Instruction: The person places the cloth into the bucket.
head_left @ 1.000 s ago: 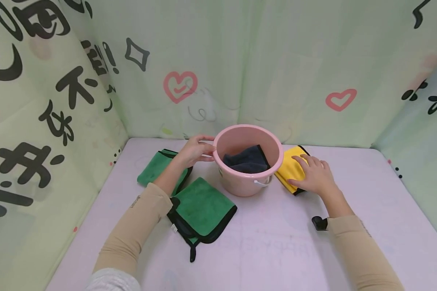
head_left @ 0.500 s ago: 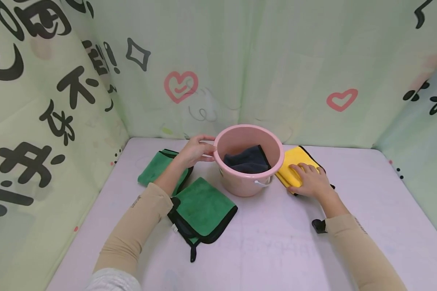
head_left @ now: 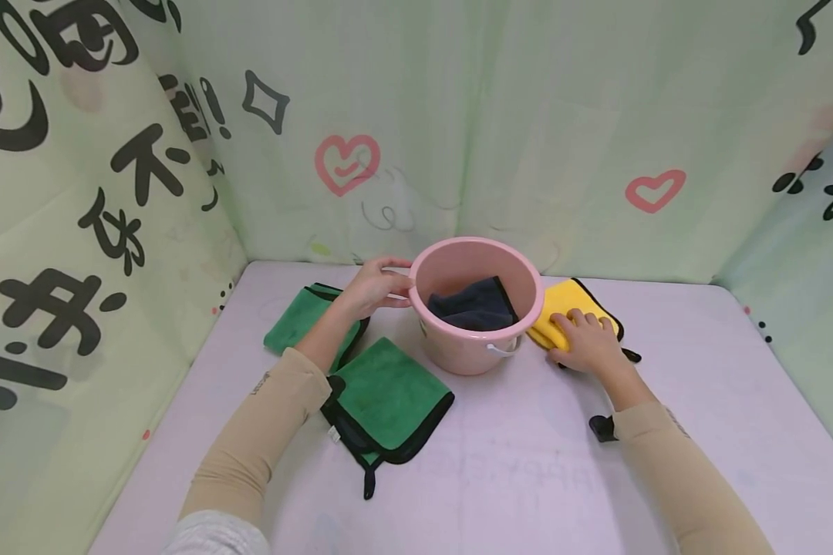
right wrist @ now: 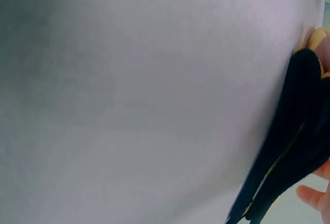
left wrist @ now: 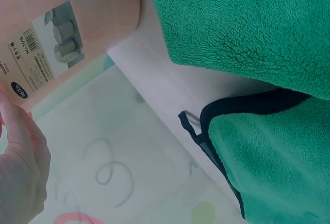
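In the head view, my left hand [head_left: 375, 289] holds the left rim of a pink plastic bucket [head_left: 451, 358]. A dark grey towel [head_left: 472, 304] with black trim lies crumpled inside the bucket. My right hand [head_left: 586, 343] grips a folded yellow towel [head_left: 569, 297] with black edging, just right of the bucket. Seen from the right wrist, that towel's dark side [right wrist: 294, 131] bunches up by the fingertips [right wrist: 309, 195]. The left wrist view has the left hand [left wrist: 23, 167] against the bucket's wall [left wrist: 98, 7], beside a printed label.
One folded green towel [head_left: 389, 393] with a black hanging loop lies in front of the bucket. Another green towel [head_left: 297, 320] lies behind it, partly covered by the left forearm. A pale curtain [head_left: 527, 139] rises behind the table [head_left: 514, 478], whose cover is light lilac.
My right hand has lowered onto the yellow towel and curled its fingers into it, bunching it slightly. The left hand and the bucket have kept their places.
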`<control>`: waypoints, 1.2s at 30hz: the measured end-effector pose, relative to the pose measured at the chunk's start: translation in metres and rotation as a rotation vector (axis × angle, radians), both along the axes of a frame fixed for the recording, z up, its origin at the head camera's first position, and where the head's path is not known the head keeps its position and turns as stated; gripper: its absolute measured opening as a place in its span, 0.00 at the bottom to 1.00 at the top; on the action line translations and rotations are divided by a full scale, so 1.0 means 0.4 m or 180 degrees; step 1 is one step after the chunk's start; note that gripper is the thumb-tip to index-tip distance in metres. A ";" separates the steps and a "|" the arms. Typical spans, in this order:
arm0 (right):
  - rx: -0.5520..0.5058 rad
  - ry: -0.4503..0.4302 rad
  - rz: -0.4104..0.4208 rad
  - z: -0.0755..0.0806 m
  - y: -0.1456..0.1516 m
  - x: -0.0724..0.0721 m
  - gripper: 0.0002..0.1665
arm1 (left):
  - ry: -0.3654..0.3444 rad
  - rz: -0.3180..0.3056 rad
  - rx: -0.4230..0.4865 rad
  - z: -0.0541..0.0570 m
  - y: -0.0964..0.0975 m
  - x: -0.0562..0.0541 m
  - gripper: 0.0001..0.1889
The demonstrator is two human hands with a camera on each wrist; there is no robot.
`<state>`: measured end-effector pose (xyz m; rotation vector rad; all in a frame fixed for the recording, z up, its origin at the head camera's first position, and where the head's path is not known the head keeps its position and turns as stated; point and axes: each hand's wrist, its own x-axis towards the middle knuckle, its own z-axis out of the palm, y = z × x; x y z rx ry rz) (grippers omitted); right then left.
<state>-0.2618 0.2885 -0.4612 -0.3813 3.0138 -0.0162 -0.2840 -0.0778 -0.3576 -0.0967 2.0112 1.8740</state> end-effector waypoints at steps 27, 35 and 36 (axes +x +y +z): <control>-0.0239 0.0960 0.0004 0.031 0.009 -0.014 0.20 | 0.0035 0.0037 -0.0046 -0.005 -0.001 -0.003 0.20; -0.0174 0.1185 -0.0063 0.106 0.022 -0.014 0.20 | 0.0053 0.0032 -0.0057 -0.007 0.001 -0.003 0.20; -0.0173 0.1215 -0.0073 0.118 0.023 -0.015 0.20 | 0.0056 0.0028 -0.0057 -0.007 0.000 -0.003 0.20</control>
